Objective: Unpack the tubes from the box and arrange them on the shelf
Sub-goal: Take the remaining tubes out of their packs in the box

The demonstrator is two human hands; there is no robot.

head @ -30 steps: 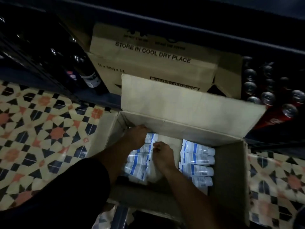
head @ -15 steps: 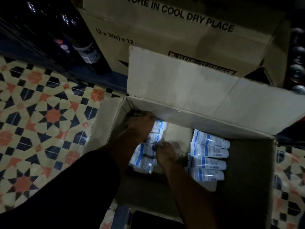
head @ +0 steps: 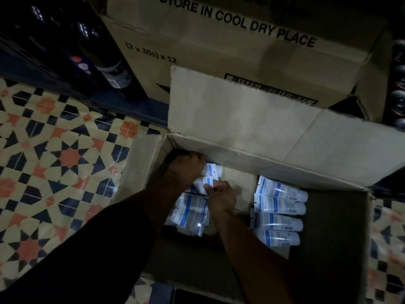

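An open cardboard box (head: 328, 249) stands on the tiled floor with its flaps spread. Inside lie white tubes with blue stripes: a stack of several on the right (head: 280, 210) and a wrapped bundle on the left (head: 189, 212). My left hand (head: 187, 170) reaches into the far left corner of the box, fingers curled over the top tubes of the left bundle. My right hand (head: 221, 197) sits just right of it and pinches a tube end (head: 207, 183) at the bundle's edge. The fingertips of both hands are partly hidden.
A large closed carton (head: 230, 51) printed "STORE IN COOL DRY PLACE" sits on the low shelf behind the box. Dark bottles (head: 114, 71) stand to its left, cans (head: 397, 102) to its right. Patterned floor tiles (head: 54, 161) spread on the left.
The view has moved closer to the box. My left hand has pushed deeper into the far left corner, and my right hand has shifted up to the tubes beside it.
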